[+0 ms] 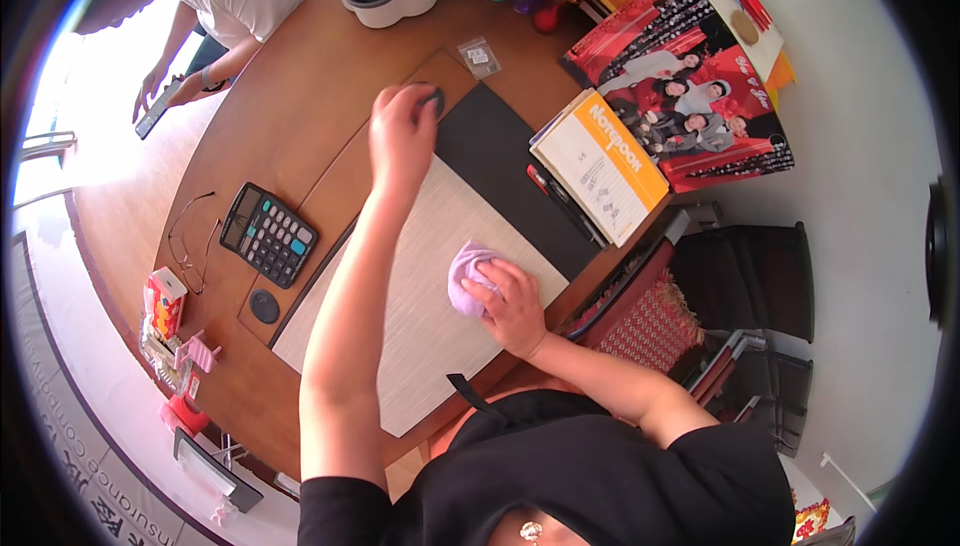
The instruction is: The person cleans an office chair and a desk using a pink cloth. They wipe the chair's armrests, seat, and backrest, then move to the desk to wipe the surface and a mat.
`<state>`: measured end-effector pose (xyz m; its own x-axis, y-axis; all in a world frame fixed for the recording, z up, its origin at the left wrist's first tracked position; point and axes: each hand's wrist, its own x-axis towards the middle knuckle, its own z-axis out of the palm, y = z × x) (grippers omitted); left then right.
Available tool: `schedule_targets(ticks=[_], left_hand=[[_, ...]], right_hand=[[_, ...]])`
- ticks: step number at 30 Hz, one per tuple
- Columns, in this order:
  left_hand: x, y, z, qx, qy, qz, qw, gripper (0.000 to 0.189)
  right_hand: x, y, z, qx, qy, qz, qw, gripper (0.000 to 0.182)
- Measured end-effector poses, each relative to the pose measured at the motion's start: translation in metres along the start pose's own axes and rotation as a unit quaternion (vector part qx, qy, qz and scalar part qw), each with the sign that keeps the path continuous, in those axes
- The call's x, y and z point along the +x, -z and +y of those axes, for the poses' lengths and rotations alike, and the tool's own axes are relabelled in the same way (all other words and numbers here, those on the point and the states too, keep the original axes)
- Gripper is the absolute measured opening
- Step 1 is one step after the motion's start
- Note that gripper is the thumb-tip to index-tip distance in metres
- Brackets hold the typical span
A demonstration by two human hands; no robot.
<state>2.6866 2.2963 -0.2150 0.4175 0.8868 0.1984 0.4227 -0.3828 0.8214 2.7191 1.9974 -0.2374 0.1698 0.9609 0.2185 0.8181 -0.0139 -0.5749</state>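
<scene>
My right hand (514,309) grips a crumpled lilac cloth (466,279), which rests on the pale woven-looking part of a desk mat (427,336). Stretched far across the wooden desk (315,95), my left hand (403,129) has its fingers bent at a round black disc (433,101) beside the mat's far corner. Those fingers partly hide the disc, so whether they hold it or only touch it is unclear. A black strip of the mat (502,171) runs along its right side. On that strip lie black pens (570,208).
Left stand a calculator (270,234), eyeglasses (187,246) and another black disc (265,306). Notebooks (600,171) and a printed group photo (682,88) lie right. A pen organizer (390,2) and small plastic bag (478,58) are farther back. Another person (225,13) holds a phone.
</scene>
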Motion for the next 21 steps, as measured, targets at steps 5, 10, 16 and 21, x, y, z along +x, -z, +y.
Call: schedule_targets(ticks=[5, 10, 16, 21], left_hand=[[0.066, -0.071, 0.0, 0.123, 0.025, 0.004, 0.992, 0.027], [0.08, -0.087, 0.01, 0.179, 0.083, -0.039, 0.98, 0.017], [0.045, -0.054, 0.002, -0.074, 0.09, 0.016, 0.993, 0.011], [-0.078, 0.026, 0.005, -0.078, 0.117, 0.105, 0.984, 0.005]], right_hand=[[0.005, 0.009, 0.002, 0.04, -0.007, -0.041, 0.998, 0.068], [0.006, 0.012, 0.009, 0.045, 0.007, -0.048, 0.998, 0.06], [0.027, 0.032, 0.019, 0.189, 0.001, -0.099, 0.977, 0.068], [0.094, 0.062, 0.039, 0.235, -0.016, -0.025, 0.972, 0.061]])
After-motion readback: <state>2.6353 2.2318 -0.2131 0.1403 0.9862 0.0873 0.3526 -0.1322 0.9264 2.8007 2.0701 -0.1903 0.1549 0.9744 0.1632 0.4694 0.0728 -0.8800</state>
